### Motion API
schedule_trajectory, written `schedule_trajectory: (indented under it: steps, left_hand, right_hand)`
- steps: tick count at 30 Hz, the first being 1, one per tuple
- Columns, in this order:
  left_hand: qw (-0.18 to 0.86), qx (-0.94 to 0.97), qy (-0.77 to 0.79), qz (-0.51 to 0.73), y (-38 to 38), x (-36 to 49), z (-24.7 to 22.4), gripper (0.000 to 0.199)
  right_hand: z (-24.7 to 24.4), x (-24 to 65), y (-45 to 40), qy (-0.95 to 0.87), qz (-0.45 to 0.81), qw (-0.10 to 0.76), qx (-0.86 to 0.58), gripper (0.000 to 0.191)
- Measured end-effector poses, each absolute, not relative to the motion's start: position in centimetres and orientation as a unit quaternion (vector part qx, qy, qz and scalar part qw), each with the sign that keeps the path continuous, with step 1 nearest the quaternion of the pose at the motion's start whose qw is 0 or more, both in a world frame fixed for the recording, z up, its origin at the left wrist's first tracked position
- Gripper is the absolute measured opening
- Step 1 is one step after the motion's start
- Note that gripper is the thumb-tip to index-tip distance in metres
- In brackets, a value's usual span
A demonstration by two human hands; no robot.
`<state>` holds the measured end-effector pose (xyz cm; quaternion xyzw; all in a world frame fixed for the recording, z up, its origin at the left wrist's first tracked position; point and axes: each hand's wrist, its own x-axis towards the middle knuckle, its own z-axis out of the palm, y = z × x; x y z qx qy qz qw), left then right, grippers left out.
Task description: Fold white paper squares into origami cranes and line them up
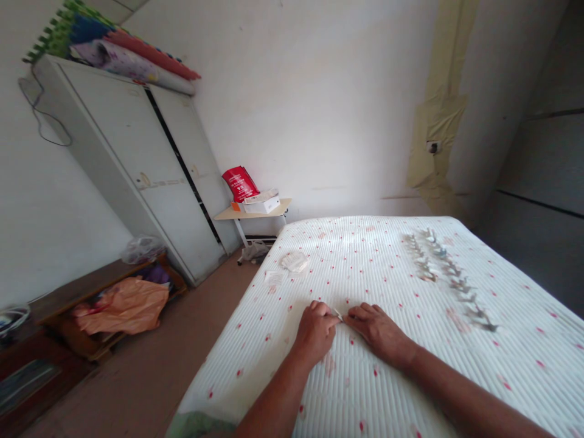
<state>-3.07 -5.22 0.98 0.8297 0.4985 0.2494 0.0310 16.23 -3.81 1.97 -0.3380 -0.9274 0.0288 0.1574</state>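
Observation:
My left hand (316,331) rests on the bed with its fingers curled, pinching a small folded piece of paper (338,314). From the other side, the fingertips of my right hand (376,328) meet the same paper. Most of it is hidden under my fingers; only a thin pale point shows. Beyond my left hand lie a small pile of printed paper pieces (295,261) and a flat printed sheet (274,278). To the right, several small folded paper figures, which look like cranes (463,285), stand in two slanting rows.
The bed (347,255) has a ribbed white cover with red dots. Behind it, a small table (223,214) bears a red bag (240,184) and a white box (262,205). A grey cabinet (132,146) and a low wooden shelf with an orange bag (128,304) stand left.

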Motion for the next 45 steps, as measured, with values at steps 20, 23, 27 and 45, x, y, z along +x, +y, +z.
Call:
schedule_trajectory:
  steps: [20,23,27,45]
  left_hand:
    - [-0.021,0.829,0.508,0.232,-5.7,-2.7,1.5,0.020]
    - [-0.009,0.826,0.510,0.240,-5.5,-2.9,1.2,0.020]
    - [0.012,0.823,0.505,0.259,-5.1,-3.2,0.6,0.021]
    - [-0.025,0.838,0.499,0.221,-5.8,-2.6,1.2,0.022]
  right_hand:
    - [1.8,16.5,-3.6,-0.925,0.056,0.176,-0.334,0.026]
    - [1.8,16.6,-3.6,-0.926,0.054,0.175,-0.330,0.026]
    - [1.9,16.6,-3.7,-0.928,0.042,0.169,-0.328,0.027]
    - [1.7,16.8,-3.6,-0.924,0.034,0.166,-0.342,0.029]
